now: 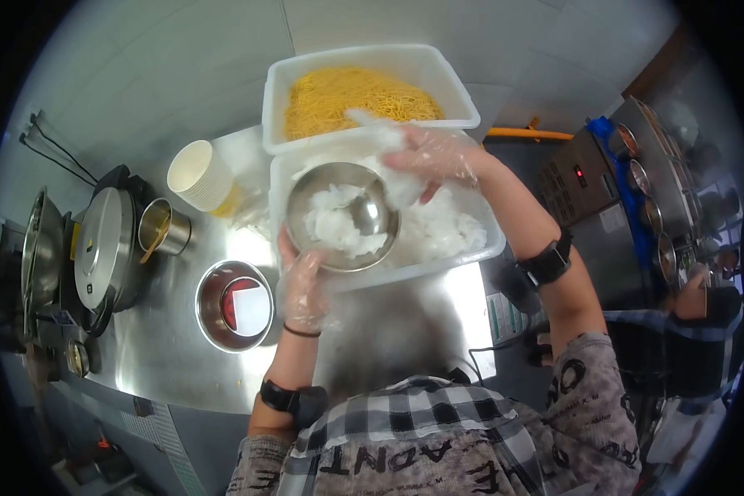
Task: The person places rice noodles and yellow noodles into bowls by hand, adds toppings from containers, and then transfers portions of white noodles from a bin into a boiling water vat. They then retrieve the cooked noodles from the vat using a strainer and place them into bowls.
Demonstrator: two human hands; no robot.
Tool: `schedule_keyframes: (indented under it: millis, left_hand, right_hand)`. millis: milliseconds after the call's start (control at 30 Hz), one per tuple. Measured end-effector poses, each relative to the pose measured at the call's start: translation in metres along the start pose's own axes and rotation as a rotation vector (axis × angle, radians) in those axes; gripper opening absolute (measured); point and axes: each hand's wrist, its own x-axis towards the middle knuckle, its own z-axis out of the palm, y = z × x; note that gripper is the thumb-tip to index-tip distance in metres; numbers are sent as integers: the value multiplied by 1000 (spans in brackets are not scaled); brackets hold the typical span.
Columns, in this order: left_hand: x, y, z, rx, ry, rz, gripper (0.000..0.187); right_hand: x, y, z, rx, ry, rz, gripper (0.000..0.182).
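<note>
Head view: gloved left hand [304, 285] clasps near-left edge of steel bowl [382, 207]; bowl over pale tub [438, 266], white food [339, 230] inside. Gloved right hand [440, 155] blurred near bowl; pinching or spread, cannot tell. Bowl may tip if one-sided hold slips.

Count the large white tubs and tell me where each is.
2: the far tub holds yellow strands; the near tub, partly hidden by the metal bowl, holds white food. No others show.
</note>
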Motion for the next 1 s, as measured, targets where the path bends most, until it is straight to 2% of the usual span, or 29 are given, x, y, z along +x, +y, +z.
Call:
schedule_keyframes:
  millis: [67, 100, 167, 200, 233, 267, 300, 333, 400, 433, 567, 633, 700, 733, 767, 800, 833, 867, 900, 933, 1000]
  left_hand:
    - [2, 5, 5, -25, 30, -65, 73]
    - [4, 2, -1, 30, -24, 24, 72]
    - [1, -6, -13, -255, 110, -4, 65]
    - [-3, 4, -13, -256, 117, -4, 65]
    - [-8, 16, -12, -294, 156, -5, 57]
    - [-12, 29, -13, -331, 195, -7, 49]
    - [-17, 40, -15, -328, 257, -10, 26]
    - [-17, 34, -38, -281, 320, 28, 17]
    - [-21, 44, -50, -198, 375, 61, 15]
    - [-23, 47, -55, -169, 394, 71, 14]
    - [-26, 52, -62, -226, 378, 158, 22]
    - [-27, 54, -65, -245, 389, 173, 27]
    - [-29, 55, -70, -176, 404, 150, 40]
    - [-29, 55, -72, -178, 405, 150, 40]
    - [-30, 56, -74, -210, 351, 132, 51]
    - [-31, 57, -73, -239, 296, 112, 63]
    - [-30, 58, -72, -237, 292, 110, 63]
    - [-30, 58, -69, -246, 316, 142, 54]
    - [-30, 59, -66, -255, 343, 175, 47]
    - [-31, 61, -64, -252, 344, 178, 47]
    - [-33, 64, -63, -221, 360, 173, 47]
  right_hand:
    - [-10, -23, 8, 39, -42, -56, 62]
    - [-11, -27, 11, 80, -80, -105, 62]
    - [5, -21, 7, -2, -34, -66, 63]
    - [14, -13, 9, -80, 18, -26, 64]
    - [20, -2, 16, -81, 13, -26, 64]
    - [29, 13, 26, -268, -104, 26, 65]
    - [37, 28, 37, -454, -221, 77, 66]
    - [39, 45, 55, -500, -231, -107, 65]
    - [27, 55, 96, -515, -270, -212, 60]
    - [25, 52, 111, -486, -301, -132, 56]
    - [31, 43, 121, -430, -290, -67, 48]
    - [29, 32, 119, -680, -380, -42, 41]
    - [34, 35, 116, -644, -341, -91, 38]
    - [36, 39, 116, -604, -305, -136, 36]
    - [35, 43, 126, -602, -307, -133, 36]
    - [28, 44, 140, -520, -278, -224, 35]
    - [29, 44, 145, -479, -260, -270, 35]
    - [30, 44, 150, -439, -243, -316, 35]
    - [32, 39, 149, -487, -292, -237, 38]
    - [35, 34, 147, -535, -342, -160, 40]
    - [33, 28, 133, -501, -354, -182, 43]
